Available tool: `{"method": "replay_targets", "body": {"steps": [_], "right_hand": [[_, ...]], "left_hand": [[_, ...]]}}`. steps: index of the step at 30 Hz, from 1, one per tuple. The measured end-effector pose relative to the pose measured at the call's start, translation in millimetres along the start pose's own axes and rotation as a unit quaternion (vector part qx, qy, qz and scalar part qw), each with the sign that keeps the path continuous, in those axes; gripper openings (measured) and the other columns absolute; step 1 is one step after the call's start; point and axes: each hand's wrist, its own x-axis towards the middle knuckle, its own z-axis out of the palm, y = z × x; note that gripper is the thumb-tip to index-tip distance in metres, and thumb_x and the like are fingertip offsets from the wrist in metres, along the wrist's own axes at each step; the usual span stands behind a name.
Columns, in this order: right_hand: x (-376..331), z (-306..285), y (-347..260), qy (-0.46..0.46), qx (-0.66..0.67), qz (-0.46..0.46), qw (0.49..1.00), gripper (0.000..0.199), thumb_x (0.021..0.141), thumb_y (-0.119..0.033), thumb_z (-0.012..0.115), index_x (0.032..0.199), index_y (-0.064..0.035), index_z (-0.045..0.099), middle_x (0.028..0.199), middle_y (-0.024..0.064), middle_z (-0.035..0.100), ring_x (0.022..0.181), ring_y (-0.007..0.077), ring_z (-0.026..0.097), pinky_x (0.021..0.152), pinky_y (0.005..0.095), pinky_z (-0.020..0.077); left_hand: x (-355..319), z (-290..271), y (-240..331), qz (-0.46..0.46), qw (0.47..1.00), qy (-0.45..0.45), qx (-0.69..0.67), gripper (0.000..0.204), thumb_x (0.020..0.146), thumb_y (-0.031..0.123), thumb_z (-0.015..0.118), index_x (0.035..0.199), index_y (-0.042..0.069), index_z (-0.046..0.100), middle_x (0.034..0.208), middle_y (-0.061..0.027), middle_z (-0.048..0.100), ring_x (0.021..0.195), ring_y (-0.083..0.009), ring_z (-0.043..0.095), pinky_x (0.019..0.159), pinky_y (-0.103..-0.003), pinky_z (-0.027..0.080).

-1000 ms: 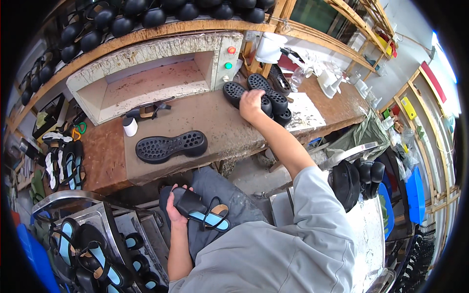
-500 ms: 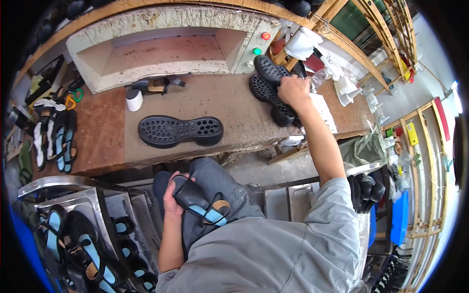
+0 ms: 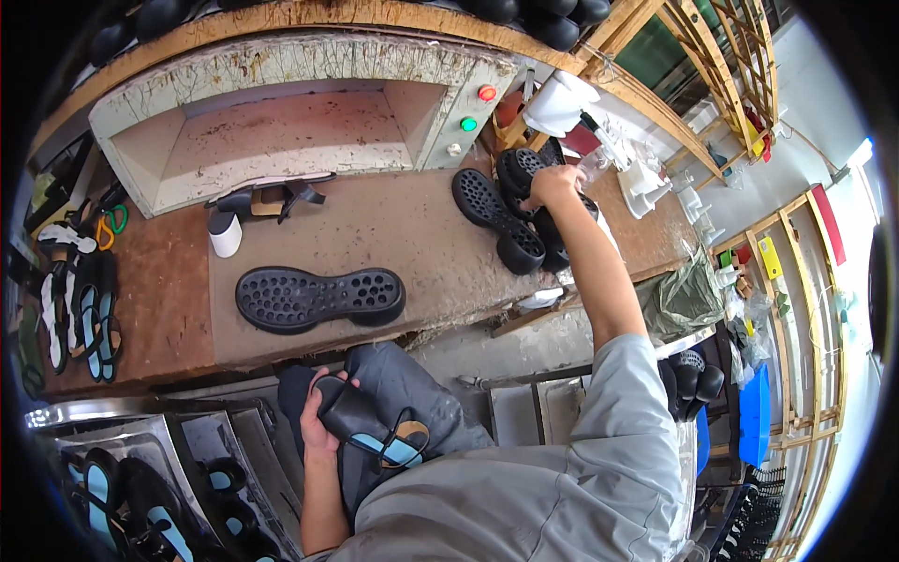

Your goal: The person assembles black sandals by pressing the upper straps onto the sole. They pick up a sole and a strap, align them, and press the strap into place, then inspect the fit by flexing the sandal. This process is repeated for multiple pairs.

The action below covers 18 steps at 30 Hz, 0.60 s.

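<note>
My left hand (image 3: 321, 421), low over my lap, is closed around the heel end of a black strappy sandal (image 3: 352, 408) with a light blue insole strip. At the right of the bench, my right hand (image 3: 556, 185) reaches into a cluster of black shoe soles. Its fingers are curled on one sole (image 3: 519, 169), whose far part is covered by the hand and wrist. Just left of that hand, another black sole (image 3: 494, 217) lies with its holed face up. A single holed sole (image 3: 320, 296) rests on the middle of the bench, apart from both hands.
An oven-like box (image 3: 281, 122) with red and green lights stands behind the bench. Before it are a black sandal (image 3: 272, 199) and a white block (image 3: 225, 234). More sandals (image 3: 89, 309) lie at left, beside scissors (image 3: 110, 225). Racks of sandals (image 3: 140, 510) flank my legs.
The sole under my right hand has shifted off the neighbouring sole, toward the back of the cluster. My left hand still holds the sandal. The whole view has tilted slightly.
</note>
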Motion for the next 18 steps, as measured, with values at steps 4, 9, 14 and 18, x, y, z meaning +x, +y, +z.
{"method": "replay_targets", "body": {"steps": [4, 9, 14, 18], "right_hand": [[34.0, 30.4, -10.8, 0.14, 0.021, 0.01, 0.99, 0.04, 0.084, -0.034, 0.06, 0.113, -0.0074, 0.067, 0.117, 0.0135, 0.064, 0.102, 0.0353, 0.064, 0.076, 0.0577, 0.0515], [-44.6, 18.6, 3.1, 0.349, 0.065, -0.13, 0.926, 0.014, 0.072, -0.021, 0.067, 0.077, -0.0084, 0.071, 0.078, 0.0097, 0.07, 0.072, 0.0256, 0.069, 0.055, 0.04, 0.0536], [-138.4, -50.9, -56.4, 0.481, 0.173, -0.238, 0.826, 0.051, 0.063, -0.025, 0.076, 0.104, -0.0011, 0.055, 0.087, 0.0163, 0.064, 0.078, 0.0303, 0.067, 0.07, 0.0386, 0.0534], [-83.9, -148.9, -160.2, 0.563, 0.157, -0.29, 0.758, 0.023, 0.077, -0.015, 0.059, 0.098, -0.0042, 0.059, 0.089, 0.0143, 0.064, 0.082, 0.0281, 0.066, 0.07, 0.0385, 0.0522]], "left_hand": [[8.0, 4.4, -4.9, -0.016, 1.0, -0.004, -0.006, 0.045, 0.09, 0.027, 0.055, 0.129, 0.007, 0.046, 0.119, -0.0208, 0.056, 0.111, -0.0407, 0.055, 0.094, -0.051, 0.046], [11.5, 5.3, 0.6, -0.015, 1.0, -0.022, -0.006, 0.044, 0.088, 0.023, 0.054, 0.128, 0.006, 0.045, 0.118, -0.0211, 0.057, 0.112, -0.0398, 0.054, 0.094, -0.05, 0.046], [9.0, 0.6, 7.8, -0.023, 1.0, -0.01, -0.002, 0.047, 0.085, 0.025, 0.059, 0.127, 0.008, 0.046, 0.119, -0.0202, 0.056, 0.115, -0.0409, 0.052, 0.097, -0.051, 0.043], [7.6, -7.8, 5.7, -0.038, 0.996, -0.052, -0.056, 0.048, 0.084, 0.027, 0.062, 0.126, 0.009, 0.049, 0.121, -0.0196, 0.054, 0.121, -0.0425, 0.047, 0.1, -0.054, 0.039]]}}
